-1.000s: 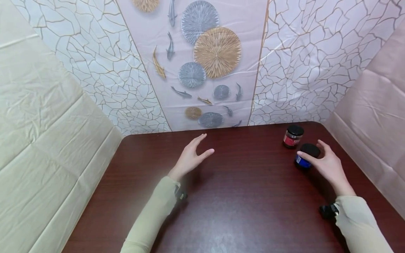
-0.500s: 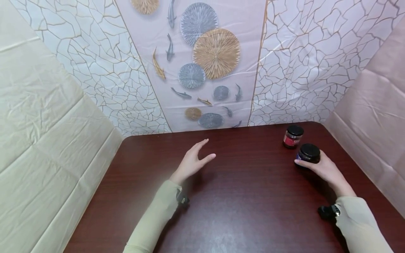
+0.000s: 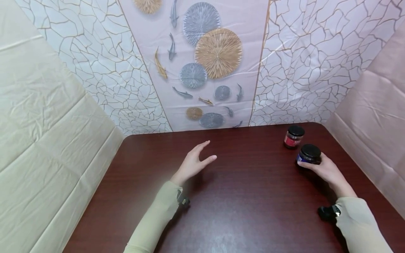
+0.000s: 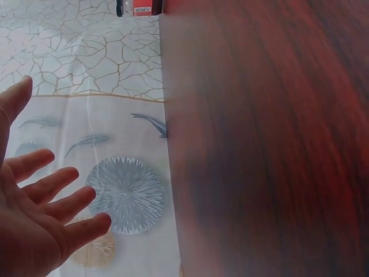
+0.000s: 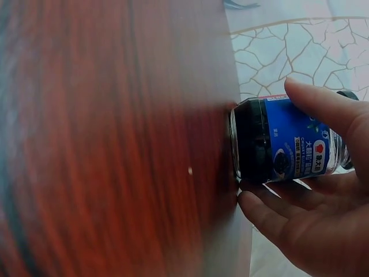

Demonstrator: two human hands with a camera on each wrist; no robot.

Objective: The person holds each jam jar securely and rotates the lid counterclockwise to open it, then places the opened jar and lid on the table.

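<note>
At the right side of the table, my right hand (image 3: pixel 330 175) grips a black-lidded jam jar (image 3: pixel 310 151) with a blue label. The right wrist view shows the thumb on one side of the blue-labelled jar (image 5: pixel 297 141) and the fingers curled along the other. It appears upright, its base at or very near the table. Just behind it stands a second jar (image 3: pixel 293 138) with a black lid and a red label. My left hand (image 3: pixel 191 163) hovers over the left-centre of the table, thumb apart from its loosely extended fingers, holding nothing.
The dark red-brown table (image 3: pixel 246 203) meets a patterned back cloth (image 3: pixel 291 70) at its far edge. A cream cloth (image 3: pixel 57 140) hangs at the left and a pinkish cloth (image 3: pixel 373 105) at the right. Each wrist wears a small black camera (image 3: pixel 329 212).
My right hand has lowered round the blue-labelled jar and its fingers have closed on it; the jar has turned or tilted slightly. The left hand has shifted slightly towards me.
</note>
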